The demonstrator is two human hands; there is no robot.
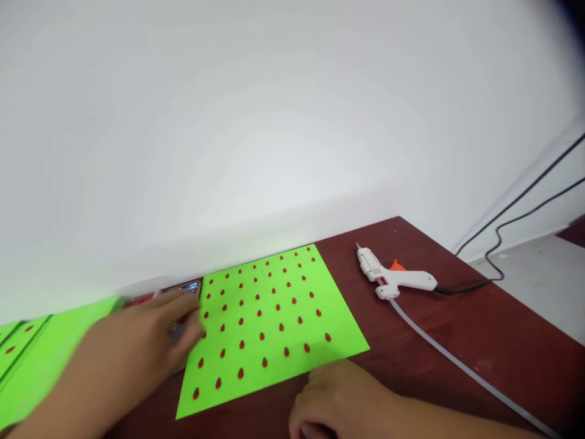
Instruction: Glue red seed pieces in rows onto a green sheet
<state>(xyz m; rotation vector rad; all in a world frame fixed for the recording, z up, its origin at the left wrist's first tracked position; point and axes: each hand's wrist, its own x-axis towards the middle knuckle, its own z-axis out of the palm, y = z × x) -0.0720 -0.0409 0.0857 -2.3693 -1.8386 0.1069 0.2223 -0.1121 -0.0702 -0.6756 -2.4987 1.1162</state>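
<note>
A bright green sheet (269, 329) dotted with rows of small red, dark-tipped drop shapes lies on the dark red tabletop. My left hand (141, 335), blurred, is over its left edge and partly covers a phone-like device (189, 286) with a lit screen. Thumb and forefinger there are apart, and I see nothing held between them. My right hand (338, 396) rests at the sheet's near edge with fingers curled under; whatever they hold, if anything, is hidden. To the right lies a white glue gun (393, 277) with an orange trigger, a long glue stick (457, 360) trailing from its back.
More green sheets (50, 353) with red drops lie at the left, partly behind my left arm. A white wall (274, 122) rises along the table's (457, 299) back edge. The glue gun's black cord (493, 262) runs off to the right, over the table's edge.
</note>
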